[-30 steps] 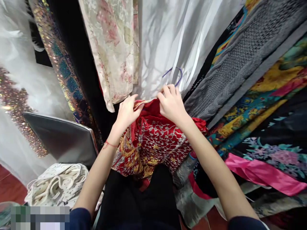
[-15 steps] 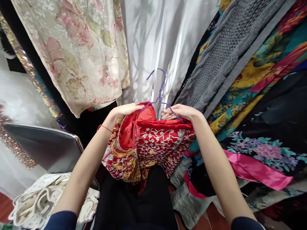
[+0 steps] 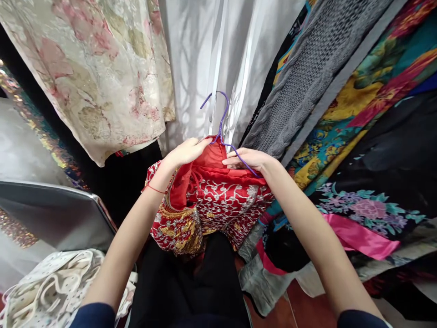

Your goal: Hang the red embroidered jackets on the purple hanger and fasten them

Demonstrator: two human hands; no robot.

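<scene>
Between my hands is a red garment (image 3: 221, 196) with silver and gold embroidery. Its plain red lining shows at the opening, and its lower part hangs down by my black-clad legs. A thin purple hanger (image 3: 225, 111) stands at the opening, hook up; its left arm is mostly hidden. My left hand (image 3: 187, 151) is closed on the lining's upper edge, close to the hanger's neck. Opposite it, my right hand (image 3: 247, 159) is at the red edge, fingers pointing left behind the hanger's right arm; its grip is partly hidden by the cloth.
A cream floral garment (image 3: 116, 77) hangs at upper left, and a grey cable-knit piece (image 3: 307, 77) beside colourful clothes at right. White curtain (image 3: 191, 59) and ribbons are behind. A grey-backed chair (image 3: 51, 214) with pale cloth (image 3: 58, 282) on it stands at left.
My left hand has moved up and slightly right, with the red lining raised beside the hanger's neck. The whole view has shifted a little, so the surroundings appear further left.
</scene>
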